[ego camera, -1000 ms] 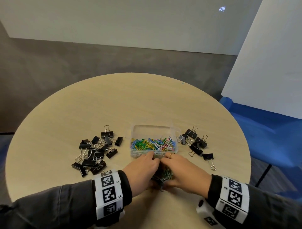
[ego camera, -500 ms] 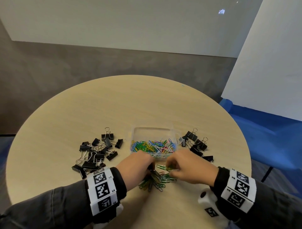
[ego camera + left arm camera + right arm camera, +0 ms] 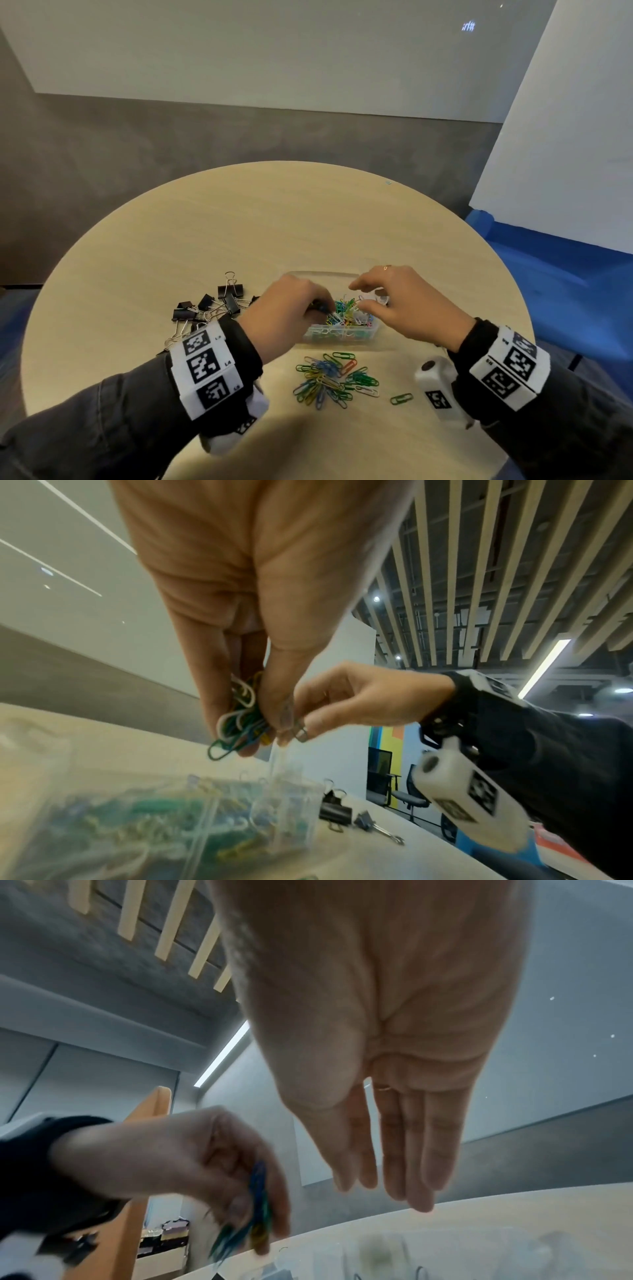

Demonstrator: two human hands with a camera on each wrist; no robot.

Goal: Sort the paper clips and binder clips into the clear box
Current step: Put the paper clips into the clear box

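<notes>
The clear box (image 3: 342, 335) stands mid-table with coloured paper clips (image 3: 347, 313) inside. My left hand (image 3: 322, 306) hovers over its left part and pinches a bunch of paper clips (image 3: 240, 731) between thumb and fingers. Over the box's right part my right hand (image 3: 361, 298) hangs with straight fingers (image 3: 421, 1177) and holds nothing in the right wrist view. A loose pile of paper clips (image 3: 329, 380) lies on the table in front of the box, with a single green clip (image 3: 401, 398) to its right. Black binder clips (image 3: 219, 305) lie left of the box.
More black binder clips (image 3: 335, 810) lie right of the box, hidden behind my right hand in the head view. The round wooden table (image 3: 239, 222) stretches bare beyond the box. A blue seat (image 3: 565, 274) stands off the table's right edge.
Both hands rose from the loose pile near the table's front edge and moved forward over the box. The left hand carried a bunch of clips along. The right hand's fingers straightened.
</notes>
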